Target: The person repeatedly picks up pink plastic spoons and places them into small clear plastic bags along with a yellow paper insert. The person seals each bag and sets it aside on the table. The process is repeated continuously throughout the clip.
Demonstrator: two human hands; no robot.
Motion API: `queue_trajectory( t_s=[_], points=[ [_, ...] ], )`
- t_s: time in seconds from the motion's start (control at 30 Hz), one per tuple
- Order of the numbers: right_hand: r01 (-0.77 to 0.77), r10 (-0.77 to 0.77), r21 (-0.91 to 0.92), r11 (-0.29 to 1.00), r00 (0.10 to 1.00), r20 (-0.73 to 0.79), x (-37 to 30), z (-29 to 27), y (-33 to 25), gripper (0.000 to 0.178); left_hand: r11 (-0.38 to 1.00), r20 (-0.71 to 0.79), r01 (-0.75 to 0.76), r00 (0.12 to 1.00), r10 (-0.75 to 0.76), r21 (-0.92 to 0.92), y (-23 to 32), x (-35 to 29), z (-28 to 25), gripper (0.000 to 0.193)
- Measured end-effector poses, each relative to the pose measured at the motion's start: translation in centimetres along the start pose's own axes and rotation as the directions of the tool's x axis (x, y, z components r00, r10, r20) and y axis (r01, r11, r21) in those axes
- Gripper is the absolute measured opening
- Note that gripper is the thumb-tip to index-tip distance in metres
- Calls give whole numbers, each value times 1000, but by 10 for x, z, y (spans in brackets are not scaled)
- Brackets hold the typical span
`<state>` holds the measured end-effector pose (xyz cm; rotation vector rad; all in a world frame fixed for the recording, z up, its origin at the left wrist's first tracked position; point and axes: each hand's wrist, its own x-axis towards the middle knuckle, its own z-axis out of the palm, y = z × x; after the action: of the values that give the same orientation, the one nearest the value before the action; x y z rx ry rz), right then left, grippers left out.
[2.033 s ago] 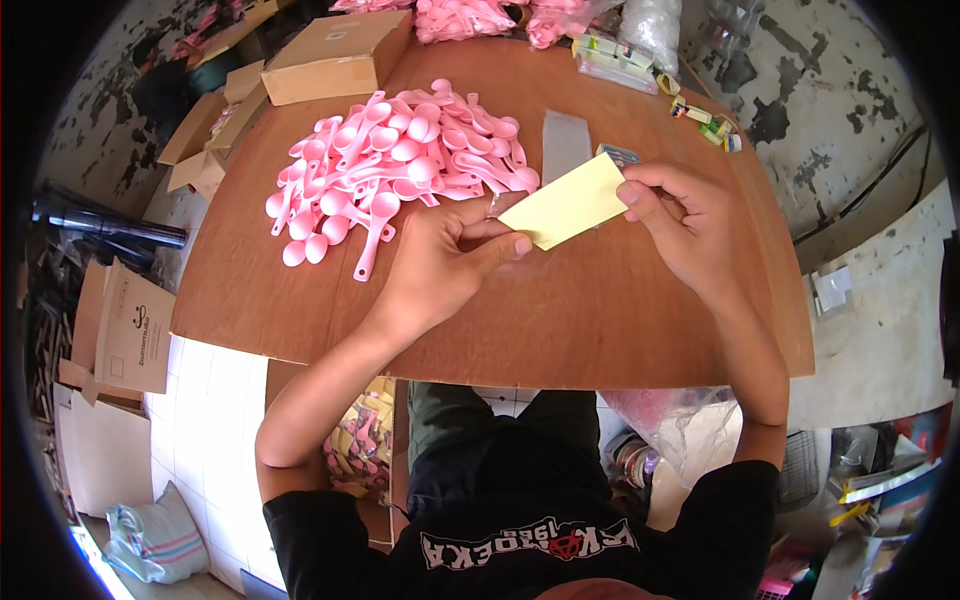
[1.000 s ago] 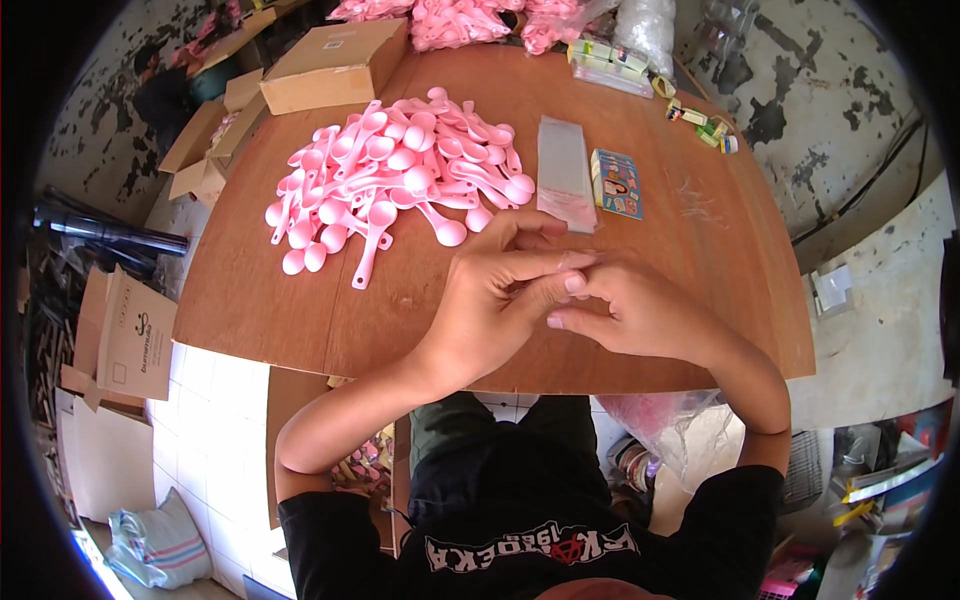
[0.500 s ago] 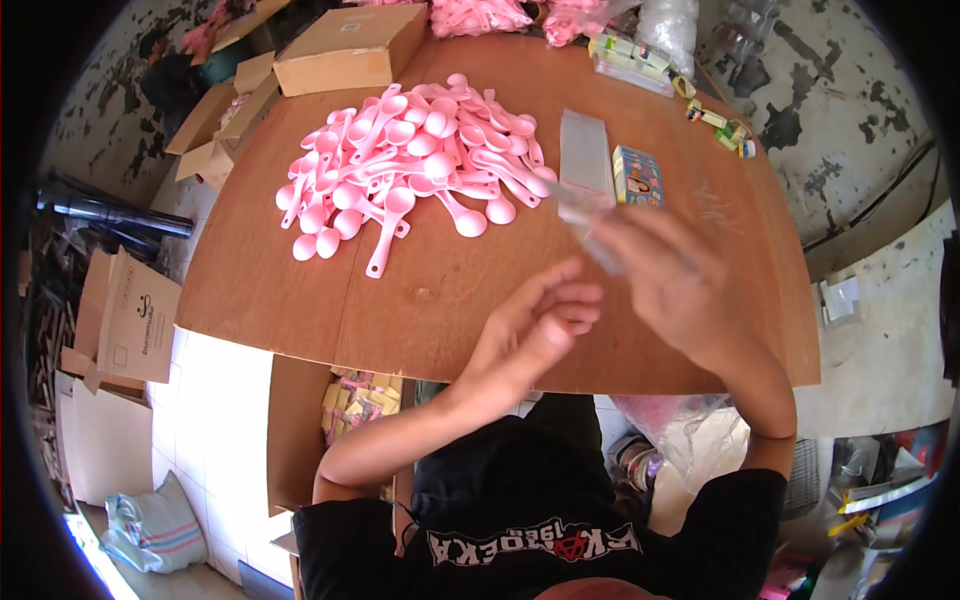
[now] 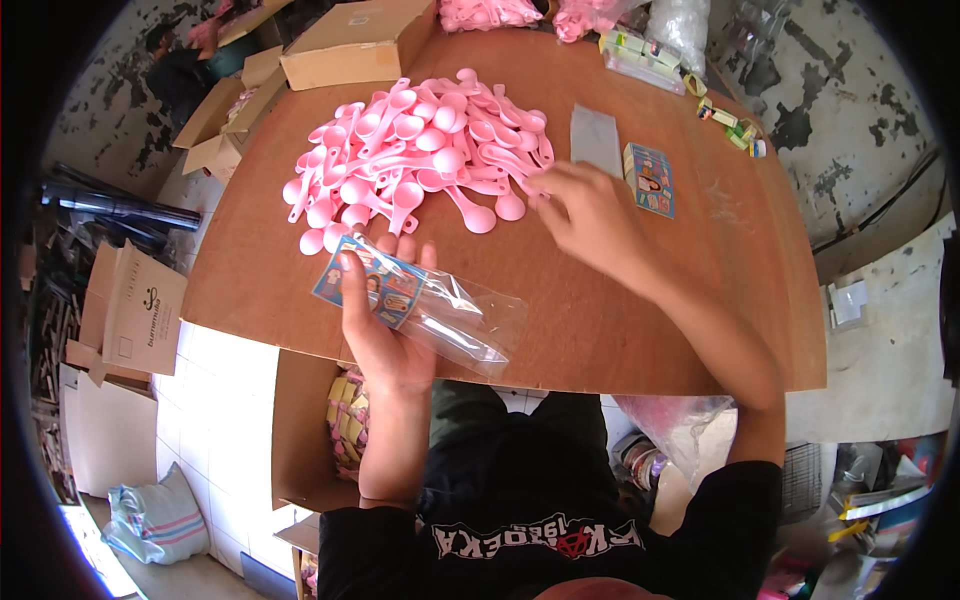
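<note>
My left hand (image 4: 385, 335) is turned palm up over the table's front part, its thumb pressing on a clear plastic bag (image 4: 465, 320). A blue printed card (image 4: 372, 283) sits at the end of the bag under the thumb. My right hand (image 4: 590, 215) reaches to the right edge of a heap of pink spoons (image 4: 410, 150). Its bent fingertips close on the outermost pink spoon, whose end they mostly cover. Just beyond that hand lie a stack of clear bags (image 4: 596, 137) and a stack of printed cards (image 4: 650, 182).
A closed cardboard box (image 4: 355, 45) stands on the far left of the brown table (image 4: 270, 290), with pink goods in plastic (image 4: 490, 14) beside it. Small yellow-green packs (image 4: 715, 115) line the far right edge. An open carton (image 4: 305, 430) sits below the front edge.
My left hand has swung left and turned palm up, and now holds the bag with the card. My right hand has let go of the bag and moved to the spoon heap.
</note>
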<state>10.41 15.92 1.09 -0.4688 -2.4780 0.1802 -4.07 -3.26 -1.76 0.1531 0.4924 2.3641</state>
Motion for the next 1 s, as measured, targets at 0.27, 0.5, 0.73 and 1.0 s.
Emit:
queue_trajectory(
  t_s=[0.27,0.5,0.73,1.0],
  points=[
    [-192,195,91,977,981,-23,73,47,59,23,998,-40,52,998,-50,41,-16,-17,8,45],
    [-139,140,-42,989,990,29,70,35,52,25,998,5,28,1000,-28,53,-11,-19,4,46],
    [-175,145,111,978,961,237,31,-48,84,15,996,-6,-35,999,36,84,-6,-16,-5,49],
    [-81,72,74,994,991,111,11,-56,142,29,992,10,33,999,-34,120,-20,-23,6,47]
  ],
)
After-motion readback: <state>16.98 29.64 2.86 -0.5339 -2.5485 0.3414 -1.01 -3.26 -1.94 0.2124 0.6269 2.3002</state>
